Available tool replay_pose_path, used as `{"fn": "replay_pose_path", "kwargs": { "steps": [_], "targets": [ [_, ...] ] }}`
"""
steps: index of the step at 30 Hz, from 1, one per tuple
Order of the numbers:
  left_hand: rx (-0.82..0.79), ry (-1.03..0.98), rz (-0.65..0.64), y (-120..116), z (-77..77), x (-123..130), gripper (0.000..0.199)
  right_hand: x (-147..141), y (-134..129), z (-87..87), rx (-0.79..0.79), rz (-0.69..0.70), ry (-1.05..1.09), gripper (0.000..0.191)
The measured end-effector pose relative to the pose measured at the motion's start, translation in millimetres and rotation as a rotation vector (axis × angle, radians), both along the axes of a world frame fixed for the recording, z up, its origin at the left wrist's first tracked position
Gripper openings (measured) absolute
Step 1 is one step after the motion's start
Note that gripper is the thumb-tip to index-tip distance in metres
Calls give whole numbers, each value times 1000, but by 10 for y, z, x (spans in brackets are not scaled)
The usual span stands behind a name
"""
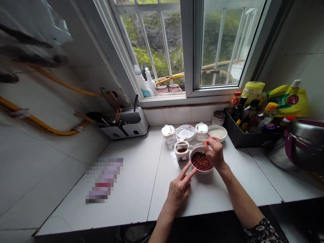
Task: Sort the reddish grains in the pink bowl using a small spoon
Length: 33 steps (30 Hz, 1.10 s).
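White spoon pinched between the closed fingers of the right hand, with its head near the open jar. Left hand partly open, fingertips against the bowl of dark red grains, on the worktop.

Head cam, looks fwd and down, counter mid-distance, window beyond, edges prob. stretched, single view
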State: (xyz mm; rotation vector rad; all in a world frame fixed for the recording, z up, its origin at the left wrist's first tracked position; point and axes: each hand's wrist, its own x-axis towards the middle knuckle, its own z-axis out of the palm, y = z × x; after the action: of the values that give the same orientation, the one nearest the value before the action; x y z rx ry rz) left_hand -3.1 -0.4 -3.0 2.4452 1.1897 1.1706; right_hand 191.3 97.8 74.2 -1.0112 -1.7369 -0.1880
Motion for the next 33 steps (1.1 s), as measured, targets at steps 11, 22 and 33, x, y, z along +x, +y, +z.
{"fn": "replay_pose_path", "kwargs": {
  "steps": [11,22,33],
  "targets": [
    [-15,-23,-18,6,-17,-17,64,122,40,-225,-238,-21,-195,36],
    [-23,-37,-29,2,16,-16,64,156,54,-212,-313,2,-179,37],
    [-11,-41,-22,-2,14,-14,65,164,41,-161,-424,73,-54,44]
  ]
}}
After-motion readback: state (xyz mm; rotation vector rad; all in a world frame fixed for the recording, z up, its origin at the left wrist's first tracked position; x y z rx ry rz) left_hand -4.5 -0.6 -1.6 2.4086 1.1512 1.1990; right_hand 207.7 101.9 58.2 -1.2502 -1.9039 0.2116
